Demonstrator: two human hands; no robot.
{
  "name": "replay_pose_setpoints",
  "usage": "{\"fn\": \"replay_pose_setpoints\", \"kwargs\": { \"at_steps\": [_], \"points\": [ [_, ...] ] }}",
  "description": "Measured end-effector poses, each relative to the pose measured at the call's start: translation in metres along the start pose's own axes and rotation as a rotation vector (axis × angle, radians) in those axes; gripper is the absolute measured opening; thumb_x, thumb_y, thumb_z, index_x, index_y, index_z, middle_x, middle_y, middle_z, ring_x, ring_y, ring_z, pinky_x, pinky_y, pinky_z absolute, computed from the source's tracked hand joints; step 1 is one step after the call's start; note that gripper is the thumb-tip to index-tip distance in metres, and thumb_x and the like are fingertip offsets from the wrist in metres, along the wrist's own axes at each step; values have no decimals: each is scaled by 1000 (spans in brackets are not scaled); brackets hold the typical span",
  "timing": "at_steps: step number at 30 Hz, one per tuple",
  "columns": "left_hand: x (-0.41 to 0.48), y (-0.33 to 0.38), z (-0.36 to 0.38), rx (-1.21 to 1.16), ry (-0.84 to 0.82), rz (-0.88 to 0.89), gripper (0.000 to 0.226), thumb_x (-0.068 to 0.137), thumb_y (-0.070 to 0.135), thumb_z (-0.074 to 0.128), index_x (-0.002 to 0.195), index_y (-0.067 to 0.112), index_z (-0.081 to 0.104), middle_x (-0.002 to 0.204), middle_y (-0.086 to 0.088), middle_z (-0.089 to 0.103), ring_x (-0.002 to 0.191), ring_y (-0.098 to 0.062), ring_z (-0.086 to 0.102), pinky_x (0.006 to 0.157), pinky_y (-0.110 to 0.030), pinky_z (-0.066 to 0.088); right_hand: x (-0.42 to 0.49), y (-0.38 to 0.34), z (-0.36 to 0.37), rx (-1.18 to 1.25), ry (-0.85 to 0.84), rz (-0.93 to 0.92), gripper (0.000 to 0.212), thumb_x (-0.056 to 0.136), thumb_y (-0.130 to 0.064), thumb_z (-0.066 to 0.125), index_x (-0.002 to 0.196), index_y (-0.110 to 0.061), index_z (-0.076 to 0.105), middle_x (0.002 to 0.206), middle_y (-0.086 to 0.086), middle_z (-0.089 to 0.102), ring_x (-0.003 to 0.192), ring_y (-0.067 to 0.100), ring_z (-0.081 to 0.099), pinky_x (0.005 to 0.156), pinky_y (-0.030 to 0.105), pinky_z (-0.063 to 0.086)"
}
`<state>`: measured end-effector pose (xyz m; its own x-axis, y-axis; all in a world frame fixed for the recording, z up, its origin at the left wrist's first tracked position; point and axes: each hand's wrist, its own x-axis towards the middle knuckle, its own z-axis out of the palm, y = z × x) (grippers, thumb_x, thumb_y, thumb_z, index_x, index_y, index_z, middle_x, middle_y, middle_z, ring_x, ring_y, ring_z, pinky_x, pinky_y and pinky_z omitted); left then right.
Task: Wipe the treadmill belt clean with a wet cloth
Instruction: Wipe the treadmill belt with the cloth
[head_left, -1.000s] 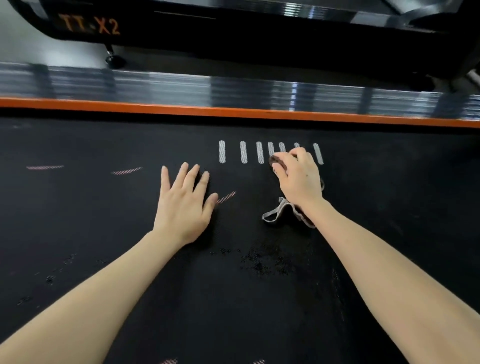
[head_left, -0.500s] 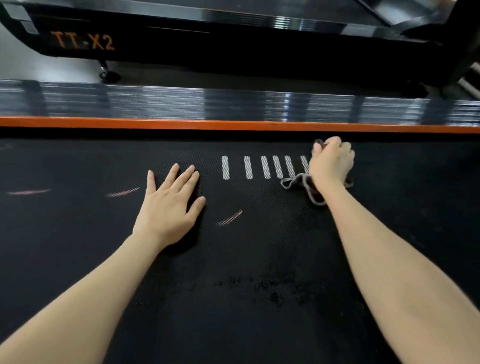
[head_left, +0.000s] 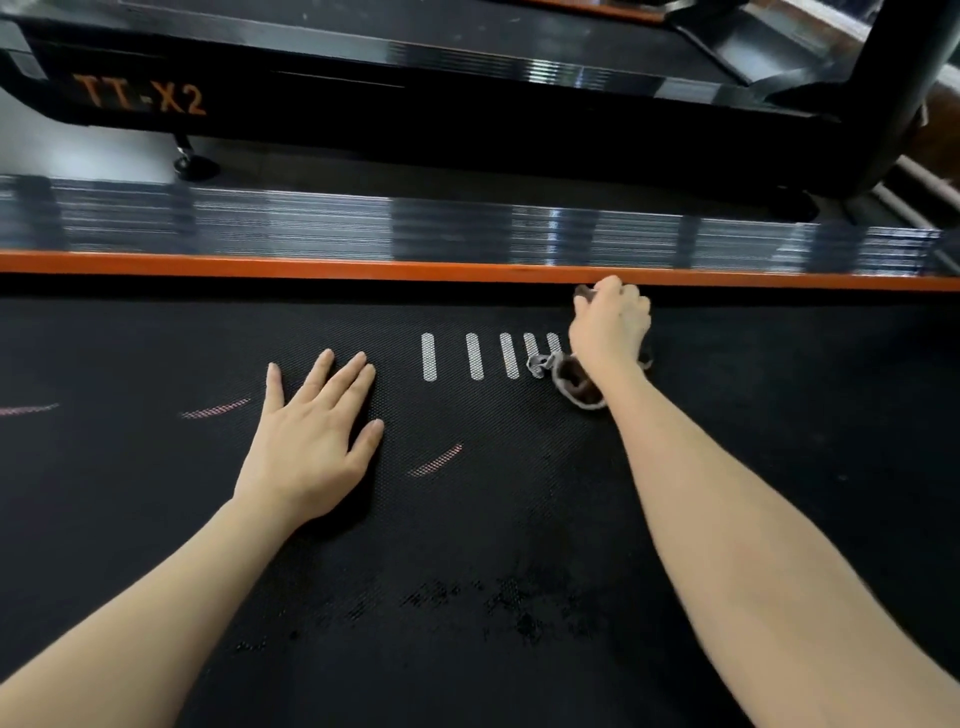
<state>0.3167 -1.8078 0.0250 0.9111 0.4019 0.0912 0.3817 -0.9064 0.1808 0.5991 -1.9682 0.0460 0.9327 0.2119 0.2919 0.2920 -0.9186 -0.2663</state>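
The black textured treadmill belt (head_left: 467, 519) fills the lower view, with white bars and faint red dashes printed on it. My right hand (head_left: 610, 325) is closed on a dark, grey-edged cloth (head_left: 574, 382) and presses it on the belt at its far edge, right below the orange strip. The cloth trails out under my wrist. My left hand (head_left: 311, 431) lies flat on the belt, fingers spread, left of the white bars. Darker wet-looking patches (head_left: 498, 603) mark the belt nearer me.
An orange strip (head_left: 363, 267) and a ribbed silver side rail (head_left: 363, 223) border the belt's far edge. Beyond stands a second black treadmill (head_left: 415, 98) marked TT-X2, with a foot (head_left: 195, 166) on the floor. A black upright post (head_left: 904, 93) rises at the right.
My right hand has pushed the cloth away from me and rightwards, from the white bars up to the belt's far edge. My left hand has stayed flat on the belt.
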Motion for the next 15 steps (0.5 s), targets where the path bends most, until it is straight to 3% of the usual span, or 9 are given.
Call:
{"fn": "replay_pose_setpoints", "kwargs": {
  "at_steps": [7,10,15],
  "points": [
    [1,-1,-1,10,-10,-3,81,81,59,3,150,20,24,156,9,16,146,-17,5,116,-53,-3,-72,-79,5,201,-157,-553,29,95,-28,54,115,-7,57,113,13,57,101,28,50,87,36,38],
    [0,-1,-4,13,-21,1,80,82,58,3,150,20,22,157,9,14,147,-17,3,116,-53,-4,-109,-41,-19,334,-259,-733,25,90,-20,61,108,-4,62,107,12,58,96,28,52,88,35,39],
    [-1,1,-3,16,-14,-8,69,89,50,16,150,18,23,158,6,16,147,-19,4,115,-54,-5,-171,27,-55,367,-310,-942,33,87,-30,52,101,-2,64,103,13,59,87,24,52,83,33,40]
  ]
}}
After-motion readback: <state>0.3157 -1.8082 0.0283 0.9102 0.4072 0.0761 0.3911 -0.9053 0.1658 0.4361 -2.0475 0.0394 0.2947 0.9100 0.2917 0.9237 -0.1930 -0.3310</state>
